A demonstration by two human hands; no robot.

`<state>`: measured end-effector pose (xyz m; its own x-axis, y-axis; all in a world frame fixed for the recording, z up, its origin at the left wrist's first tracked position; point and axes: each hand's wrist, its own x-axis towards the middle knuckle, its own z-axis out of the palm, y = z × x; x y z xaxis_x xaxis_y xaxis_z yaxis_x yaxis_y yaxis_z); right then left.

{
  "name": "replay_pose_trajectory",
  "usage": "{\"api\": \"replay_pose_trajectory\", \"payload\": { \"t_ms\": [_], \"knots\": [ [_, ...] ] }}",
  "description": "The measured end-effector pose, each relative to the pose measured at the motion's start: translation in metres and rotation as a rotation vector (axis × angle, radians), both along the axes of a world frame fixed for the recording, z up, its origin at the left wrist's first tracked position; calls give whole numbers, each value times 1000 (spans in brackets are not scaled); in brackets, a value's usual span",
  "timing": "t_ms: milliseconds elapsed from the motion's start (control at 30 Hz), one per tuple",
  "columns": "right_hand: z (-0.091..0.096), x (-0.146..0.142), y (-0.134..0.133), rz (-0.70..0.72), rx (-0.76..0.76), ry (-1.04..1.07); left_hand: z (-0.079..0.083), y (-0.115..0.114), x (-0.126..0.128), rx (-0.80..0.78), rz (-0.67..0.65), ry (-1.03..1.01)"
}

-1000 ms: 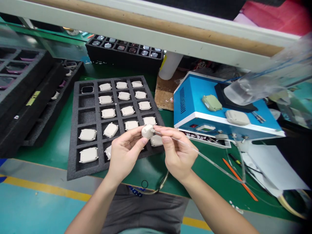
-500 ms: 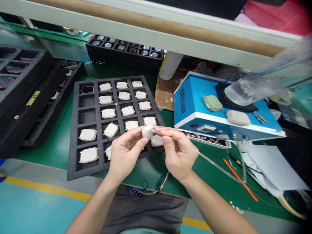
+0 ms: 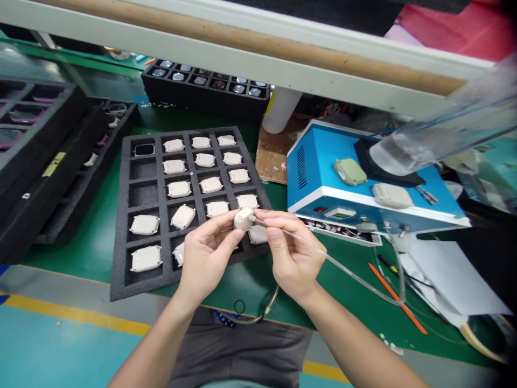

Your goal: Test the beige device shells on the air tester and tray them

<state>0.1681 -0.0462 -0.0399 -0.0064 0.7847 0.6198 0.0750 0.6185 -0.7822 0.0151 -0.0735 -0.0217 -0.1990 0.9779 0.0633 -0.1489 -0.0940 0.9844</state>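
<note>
Between thumb and fingers, my left hand holds a cream smartwatch case on edge above the tray. My right hand pinches the end of a clear thin tube, its tip touching or very close to the side of the case. The tube runs from there to the front of a blue box-shaped machine. Under my hands lies a dark grey foam tray whose compartments hold several cream watch cases. One compartment at its far left corner holds a watch case with a dark screen.
Stacked foam trays stand at the left, and another black tray sits at the back. A green case and a cream case rest on the machine. An orange stick lies at right. A shelf beam crosses above.
Both hands keep nearly the same pose, with the tube tip still at the watch case. The whole view has shifted very slightly.
</note>
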Motion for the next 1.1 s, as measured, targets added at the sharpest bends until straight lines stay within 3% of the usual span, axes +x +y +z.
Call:
{"api": "replay_pose_trajectory", "payload": {
  "t_ms": [433, 1100],
  "knots": [
    [8, -3, 13, -2, 77, 9, -1, 5, -3, -7, 96, 115],
    [9, -3, 14, 16, 98, 29, -5, 6, -4, -38, 97, 123]
  ]
}}
